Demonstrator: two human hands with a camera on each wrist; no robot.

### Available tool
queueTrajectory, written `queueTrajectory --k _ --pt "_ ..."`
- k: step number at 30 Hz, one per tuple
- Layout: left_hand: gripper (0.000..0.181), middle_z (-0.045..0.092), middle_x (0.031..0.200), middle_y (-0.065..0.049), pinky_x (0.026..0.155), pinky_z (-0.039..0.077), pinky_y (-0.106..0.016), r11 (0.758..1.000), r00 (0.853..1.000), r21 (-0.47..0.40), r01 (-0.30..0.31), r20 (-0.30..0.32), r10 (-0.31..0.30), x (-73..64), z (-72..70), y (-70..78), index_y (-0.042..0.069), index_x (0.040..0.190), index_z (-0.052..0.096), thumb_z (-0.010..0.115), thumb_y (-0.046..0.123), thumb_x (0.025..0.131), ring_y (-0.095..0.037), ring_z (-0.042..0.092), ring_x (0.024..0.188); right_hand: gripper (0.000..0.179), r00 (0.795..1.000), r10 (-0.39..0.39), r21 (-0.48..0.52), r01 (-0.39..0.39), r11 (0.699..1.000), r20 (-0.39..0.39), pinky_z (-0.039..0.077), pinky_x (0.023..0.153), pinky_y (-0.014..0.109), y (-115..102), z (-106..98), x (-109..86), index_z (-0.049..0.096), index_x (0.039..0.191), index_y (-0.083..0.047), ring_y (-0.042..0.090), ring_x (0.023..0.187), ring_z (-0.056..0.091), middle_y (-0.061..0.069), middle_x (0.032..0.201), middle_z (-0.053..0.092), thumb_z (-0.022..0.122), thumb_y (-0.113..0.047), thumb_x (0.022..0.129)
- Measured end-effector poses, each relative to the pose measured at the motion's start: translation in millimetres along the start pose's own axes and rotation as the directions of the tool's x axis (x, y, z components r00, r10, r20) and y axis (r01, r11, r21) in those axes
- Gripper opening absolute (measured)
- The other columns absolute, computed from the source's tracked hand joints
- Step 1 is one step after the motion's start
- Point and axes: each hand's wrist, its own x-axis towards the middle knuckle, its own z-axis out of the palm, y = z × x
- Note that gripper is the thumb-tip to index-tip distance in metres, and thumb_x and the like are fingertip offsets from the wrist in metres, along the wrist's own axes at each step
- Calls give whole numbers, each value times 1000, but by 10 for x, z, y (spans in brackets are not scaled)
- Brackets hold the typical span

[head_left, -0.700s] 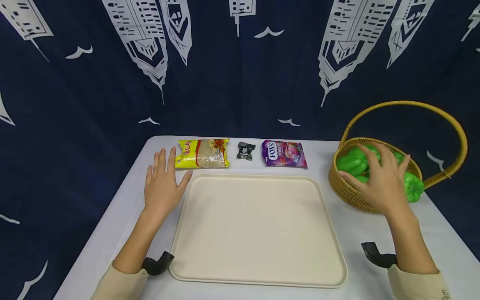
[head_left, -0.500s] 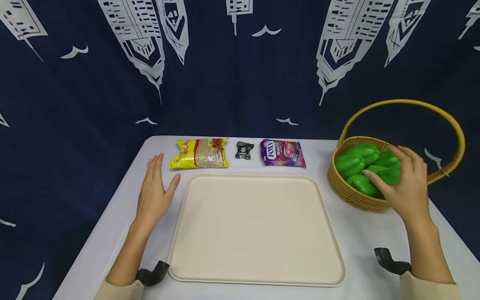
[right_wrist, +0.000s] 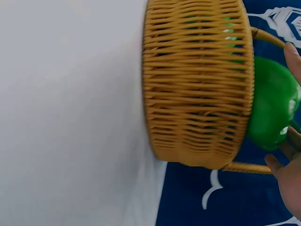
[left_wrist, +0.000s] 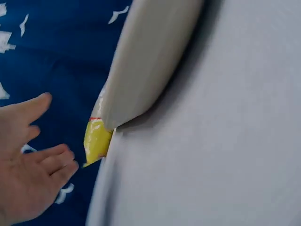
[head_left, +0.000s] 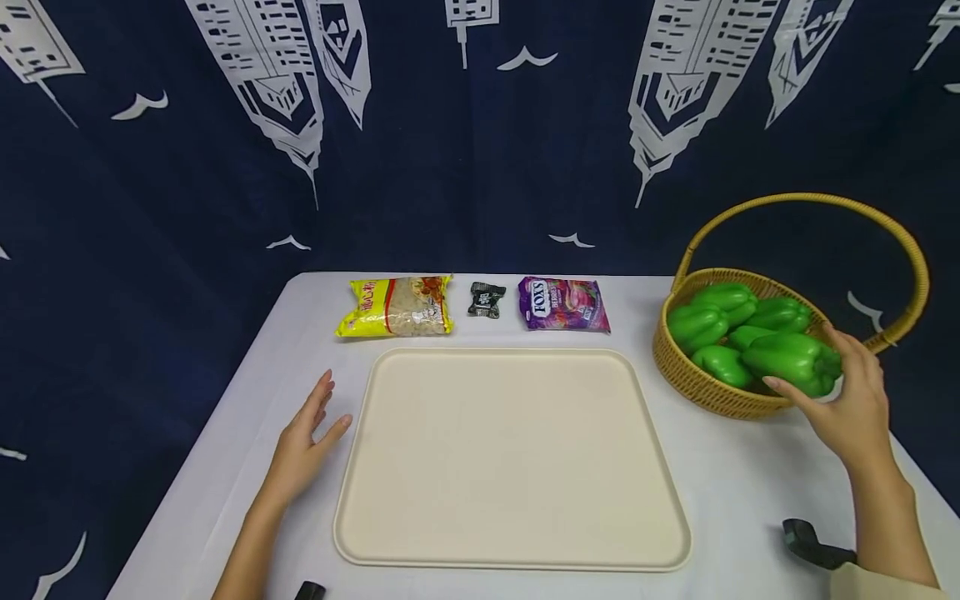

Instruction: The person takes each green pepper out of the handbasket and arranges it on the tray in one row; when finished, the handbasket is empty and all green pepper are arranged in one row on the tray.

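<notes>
My right hand is at the right side of a wicker basket, thumb and fingers spread around the stem end of a green bell pepper. That pepper lies on top of several others and pokes over the rim. In the right wrist view, the fingertips overlap the edge of the bell pepper, and the fingers are not curled tight on it. My left hand hovers left of a cream tray with relaxed fingers, holding nothing. The left wrist view shows its palm beside the table edge.
Along the table's far edge lie a yellow food packet, a small black wrapped sweet and a purple FOX'S candy bag. The basket's tall handle arches behind the peppers. A dark blue patterned curtain hangs behind.
My right hand has moved from over the peppers to the right and nearer, baring the top pepper. My left hand has drawn back toward me from beside the yellow packet.
</notes>
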Motion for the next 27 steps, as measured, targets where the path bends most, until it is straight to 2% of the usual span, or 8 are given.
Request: queueTrajectory --k 6,9,12,14,18,21,24,27 --pt "68 33 146 -11 103 28 -20 996 988 -84 -38 144 50 -53 77 -180 18 146 26 63 23 89 -27 30 133 89 996 55 -25 -53 998 66 5 104 65 119 35 -24 22 147 -10 43 135 11 24 147 19 76 -19 77" --pt "68 30 148 -5 107 26 -26 998 977 -65 -21 210 34 -80 87 -224 18 146 28 63 28 88 -27 27 134 88 996 59 -31 -57 998 74 7 103 66 136 45 -33 21 147 -11 45 134 13 25 147 19 75 -14 77" --pt "69 28 149 -1 109 24 -39 999 964 -31 9 265 -1 -111 96 -266 20 146 29 62 37 87 -26 25 135 88 995 67 -38 -64 997 76 10 103 66 140 49 -33 20 147 -11 47 132 16 28 144 21 74 -10 78" --pt "70 28 148 1 108 22 -43 999 959 -31 19 283 -10 -125 101 -286 20 146 30 62 39 87 -23 24 136 88 995 69 -42 -66 997 69 11 103 66 139 49 -34 20 147 -11 49 130 18 29 142 23 74 -8 77" --pt "69 27 148 0 108 19 -24 1000 953 -24 -5 301 12 -139 108 -325 13 144 32 61 39 87 -22 25 135 88 997 71 -30 -71 997 23 13 104 64 201 67 -28 26 146 -14 45 130 22 27 140 26 76 -8 74" --pt "68 27 148 -1 105 15 -12 1000 952 -21 -20 306 26 -144 102 -336 10 144 33 60 38 88 -23 25 135 88 996 75 -31 -76 997 -52 14 108 57 371 141 -30 31 145 -25 36 132 23 16 142 26 80 -16 71" --pt "67 26 149 -1 105 16 -12 1000 950 -19 -22 310 27 -144 95 -337 12 144 33 59 38 89 -22 25 135 87 992 58 -18 -61 998 -112 16 109 52 380 170 -34 36 143 -28 34 131 24 12 141 26 82 -19 69" --pt "66 26 149 1 107 19 -21 1000 948 -21 -19 317 25 -142 88 -338 13 144 33 59 38 89 -21 24 136 90 992 29 25 -26 999 -124 20 110 39 130 122 -30 34 143 -24 29 130 29 11 140 30 81 -10 67"
